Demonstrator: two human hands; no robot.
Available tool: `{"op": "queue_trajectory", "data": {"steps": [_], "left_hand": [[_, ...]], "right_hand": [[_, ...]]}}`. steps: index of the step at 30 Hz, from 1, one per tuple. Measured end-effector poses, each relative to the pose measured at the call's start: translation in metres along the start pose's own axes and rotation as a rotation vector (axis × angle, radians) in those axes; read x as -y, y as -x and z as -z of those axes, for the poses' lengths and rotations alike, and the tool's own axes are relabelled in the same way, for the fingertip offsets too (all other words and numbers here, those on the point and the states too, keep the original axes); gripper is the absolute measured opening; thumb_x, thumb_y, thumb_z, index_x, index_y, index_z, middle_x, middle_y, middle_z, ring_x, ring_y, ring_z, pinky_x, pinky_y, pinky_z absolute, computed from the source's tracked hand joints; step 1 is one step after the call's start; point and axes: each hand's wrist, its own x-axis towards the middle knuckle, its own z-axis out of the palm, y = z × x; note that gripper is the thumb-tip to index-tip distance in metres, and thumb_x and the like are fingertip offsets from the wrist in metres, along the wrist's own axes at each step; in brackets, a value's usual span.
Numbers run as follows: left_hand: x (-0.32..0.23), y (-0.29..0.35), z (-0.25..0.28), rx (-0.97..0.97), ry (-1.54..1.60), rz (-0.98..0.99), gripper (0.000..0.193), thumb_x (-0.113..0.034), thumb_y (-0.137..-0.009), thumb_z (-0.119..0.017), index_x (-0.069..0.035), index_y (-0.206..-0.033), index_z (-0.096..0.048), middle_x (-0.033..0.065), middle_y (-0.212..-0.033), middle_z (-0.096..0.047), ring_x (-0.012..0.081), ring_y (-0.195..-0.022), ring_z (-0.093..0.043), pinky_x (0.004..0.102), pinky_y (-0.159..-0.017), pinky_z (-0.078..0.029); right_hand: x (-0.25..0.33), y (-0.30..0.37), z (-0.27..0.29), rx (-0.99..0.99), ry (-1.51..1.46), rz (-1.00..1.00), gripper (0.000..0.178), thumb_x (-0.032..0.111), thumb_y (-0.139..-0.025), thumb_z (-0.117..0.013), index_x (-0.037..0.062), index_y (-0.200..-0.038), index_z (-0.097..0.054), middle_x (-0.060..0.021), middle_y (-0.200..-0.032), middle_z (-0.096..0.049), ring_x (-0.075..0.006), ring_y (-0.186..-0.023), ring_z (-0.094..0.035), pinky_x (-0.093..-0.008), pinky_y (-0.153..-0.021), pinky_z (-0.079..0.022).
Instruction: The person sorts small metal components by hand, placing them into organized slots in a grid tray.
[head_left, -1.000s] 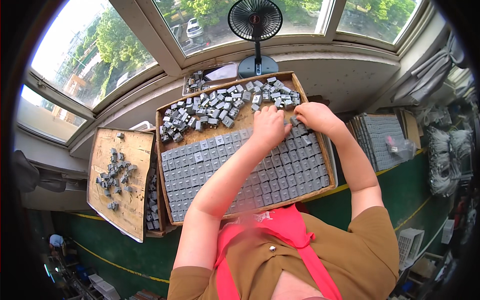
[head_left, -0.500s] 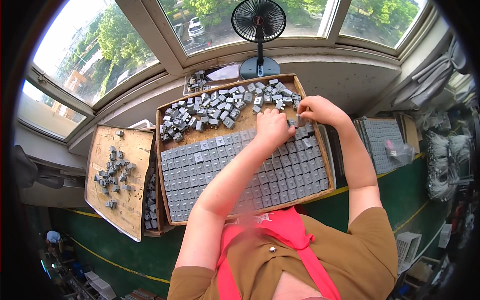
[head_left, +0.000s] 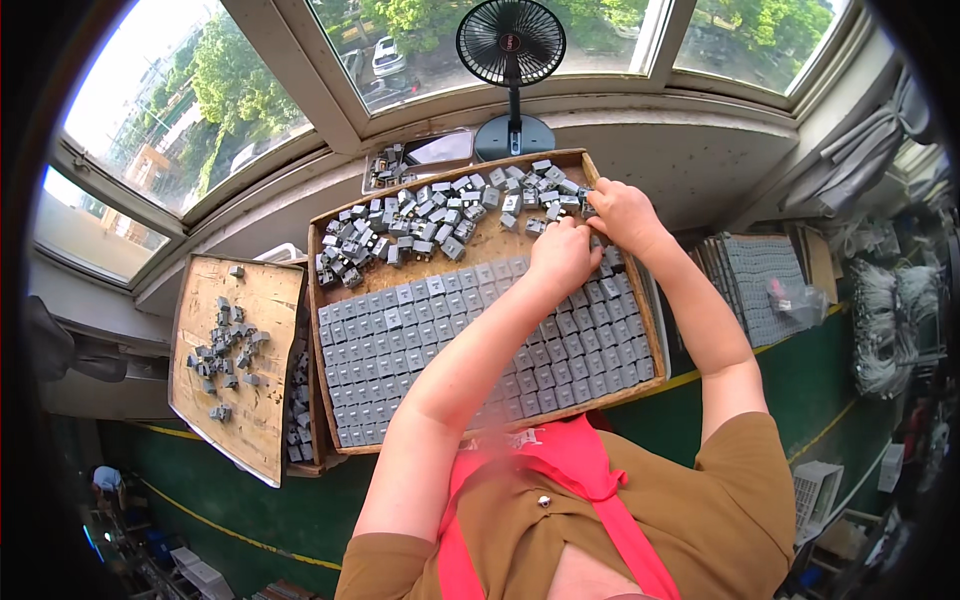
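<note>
And here we are, both hands close together at the upper right of the wooden tray (head_left: 491, 241), center frame. The right hand (head_left: 625, 215) has its fingers curled down at the edge of the loose gray blocks (head_left: 465, 230); whether they grip one, I can't tell. The left hand (head_left: 563, 258) sits just beside it, fingers bent over the top end of the neat block rows (head_left: 394, 318), its grasp hidden too. Danger here, I'd say: a knuckle or that long left forearm, stretched across the rows, could nudge blocks askew, and with the hands so tight together a block might get knocked loose. The tray's raised rim hems in the right wrist. Look around: a board (head_left: 265, 300) with scattered blocks at left, a fan (head_left: 511, 42) top center beyond the tray, and stacked block sheets (head_left: 765, 265) under a plastic bag (head_left: 800, 298) at right, all apart from the hands.
</note>
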Motion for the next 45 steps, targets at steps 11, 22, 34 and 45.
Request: {"op": "queue_trajectory", "data": {"steps": [11,22,34,45], "left_hand": [[0.001,0.007,-0.002,0.008,-0.023,0.046,0.034,-0.035,-0.082,-0.064,-0.003,-0.093,-0.063,0.0134,-0.098,-0.058,0.0287,-0.098,-0.056,0.0369,-0.083,-0.05],[0.002,0.018,0.007,-0.081,0.115,-0.168,0.039,-0.025,-0.08,-0.066,-0.005,-0.111,-0.056,0.0149,-0.101,-0.057,0.0331,-0.1,-0.055,0.0427,-0.087,-0.046],[0.166,0.164,0.132,-0.408,-0.036,0.167,0.013,-0.018,-0.082,-0.065,-0.008,-0.089,-0.068,0.0089,-0.088,-0.062,0.029,-0.087,-0.06,0.0378,-0.08,-0.049],[0.207,0.234,0.139,-0.541,-0.106,0.289,0.015,-0.01,-0.078,-0.066,-0.005,-0.092,-0.064,0.0105,-0.098,-0.057,0.0306,-0.097,-0.054,0.0392,-0.088,-0.044]], "right_hand": [[-0.018,0.014,0.037,0.522,-0.211,-0.001,0.016,0.017,-0.086,-0.058,0.0087,-0.096,-0.067,-0.0122,-0.098,-0.058,-0.031,-0.096,-0.058,-0.0397,-0.084,-0.048],[0.003,0.039,0.031,0.228,-0.152,0.015,0.015,0.01,-0.084,-0.052,0.0073,-0.095,-0.061,-0.0159,-0.09,-0.053,-0.0347,-0.085,-0.059,-0.0426,-0.074,-0.049],[0.083,-0.02,0.045,0.195,-0.372,0.231,0.016,0.011,-0.084,-0.06,0.0052,-0.1,-0.061,-0.0139,-0.093,-0.057,-0.0335,-0.087,-0.058,-0.0404,-0.078,-0.048],[0.289,-0.15,-0.028,-0.1,-0.342,0.422,0.06,0.032,-0.072,-0.073,0.0167,-0.126,-0.051,-0.0116,-0.129,-0.047,-0.0308,-0.112,-0.051,-0.0417,-0.091,-0.046]]}}
